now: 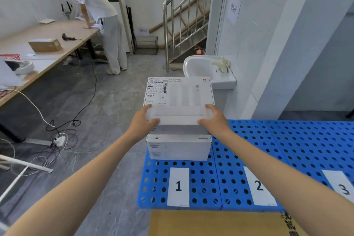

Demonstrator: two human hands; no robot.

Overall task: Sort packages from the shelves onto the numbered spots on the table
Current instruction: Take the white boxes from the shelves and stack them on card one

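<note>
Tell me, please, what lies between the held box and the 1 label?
A second white box sits under the held box, on the blue table; head view.

2 bare arms (90, 174), left hand (142, 121), right hand (215, 119)

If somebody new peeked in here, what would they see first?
Probably the white box in the middle, gripped at its near corners by the left hand and right hand, right above a second white box beyond the number 1 label on the bright blue table. After that, the other person bending over the long wooden table at the far left.
</note>
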